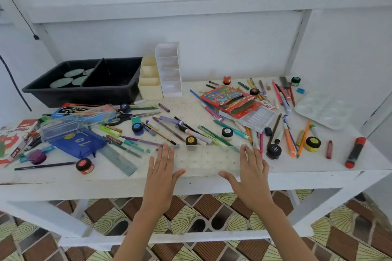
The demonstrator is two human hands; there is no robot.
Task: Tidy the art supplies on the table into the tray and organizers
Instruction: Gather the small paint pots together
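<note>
Though curled round nothing, flanking the clear plastic piece [206,160] at lower centre, straight-fingered: left hand [161,176], right hand [252,178]; long axis left-right; tray [63,90] upper left.

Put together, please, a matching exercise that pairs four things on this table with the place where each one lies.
Things
1. black divided plastic tray
2. clear plastic paint palette
3. clear rectangular plastic organizer
4. blue zipped fabric pouch

Places
A. at the front edge of the white table, between the left hand and the right hand
B. at the back left, beside the cream stepped organizer
C. at the right end, towards the back
D. on the left, partly under a clear plastic pencil case

Pairs: 1-B, 2-C, 3-A, 4-D
</note>
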